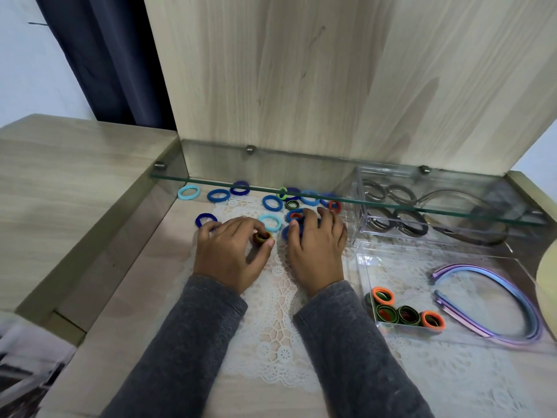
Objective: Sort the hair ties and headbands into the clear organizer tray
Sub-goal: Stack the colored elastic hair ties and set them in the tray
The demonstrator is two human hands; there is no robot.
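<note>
Mid-frame, the left hand pinches a green-and-orange cloth hair tie, the right hand covers blue cloth ties (grip unclear), and next the tie should go to the lower-right clear plastic tray.

White lace mat lies on the wooden desk; glass shelf (on metal pins) at twelve o'clock, dark curtain at eleven.
</note>
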